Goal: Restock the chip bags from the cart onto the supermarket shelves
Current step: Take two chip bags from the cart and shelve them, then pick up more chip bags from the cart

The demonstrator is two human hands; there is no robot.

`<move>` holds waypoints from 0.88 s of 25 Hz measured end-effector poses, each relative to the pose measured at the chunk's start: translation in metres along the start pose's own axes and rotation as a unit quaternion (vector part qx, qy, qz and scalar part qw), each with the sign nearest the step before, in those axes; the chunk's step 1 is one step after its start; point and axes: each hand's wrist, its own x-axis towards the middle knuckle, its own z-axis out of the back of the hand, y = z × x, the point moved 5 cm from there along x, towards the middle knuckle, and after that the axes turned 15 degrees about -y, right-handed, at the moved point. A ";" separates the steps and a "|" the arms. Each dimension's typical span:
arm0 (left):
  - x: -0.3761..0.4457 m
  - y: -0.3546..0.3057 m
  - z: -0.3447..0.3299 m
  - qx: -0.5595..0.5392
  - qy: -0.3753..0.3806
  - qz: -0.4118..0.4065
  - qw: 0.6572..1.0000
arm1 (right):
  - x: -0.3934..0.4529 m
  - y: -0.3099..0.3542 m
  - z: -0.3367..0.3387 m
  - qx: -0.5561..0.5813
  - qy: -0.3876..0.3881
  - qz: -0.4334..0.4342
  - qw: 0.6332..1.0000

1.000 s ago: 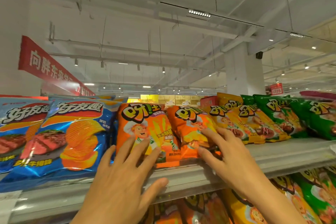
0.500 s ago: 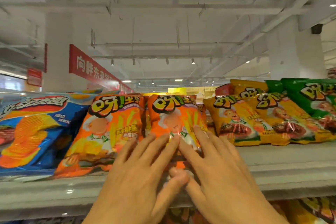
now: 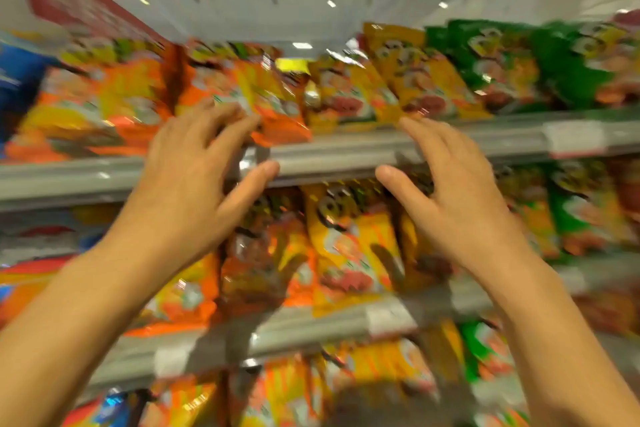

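The view is blurred by motion. Orange chip bags [image 3: 242, 94] lean in a row on the top shelf [image 3: 346, 152]. My left hand [image 3: 194, 180] is raised in front of that shelf's edge, fingers spread, its fingertips at the lower corner of an orange bag. My right hand [image 3: 453, 191] hangs open a little to the right, fingers apart, its fingertips near the shelf lip below the yellow chip bags [image 3: 398, 87]. Neither hand grips a bag. The cart is out of view.
Green bags [image 3: 519, 62] fill the top shelf's right end and blue bags [image 3: 17, 80] its left. A second shelf [image 3: 311, 326] below holds orange, yellow and green bags, with more bags under it. A red banner [image 3: 69, 0] hangs at upper left.
The camera has tilted down, so lower shelves now show. Both hands have come off the orange bag they pressed together on and have moved apart, the right one to the right.
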 end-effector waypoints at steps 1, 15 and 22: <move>-0.008 -0.021 -0.007 -0.036 -0.012 -0.012 0.999 | -0.016 -0.017 0.016 0.014 -0.004 -0.019 1.000; -0.190 -0.425 -0.191 -0.355 0.330 -0.019 0.875 | -0.381 -0.318 0.191 -0.076 0.223 -0.418 0.877; -0.271 -0.611 -0.336 -0.344 0.523 -0.075 0.776 | -0.496 -0.503 0.241 -0.080 0.284 -0.555 0.778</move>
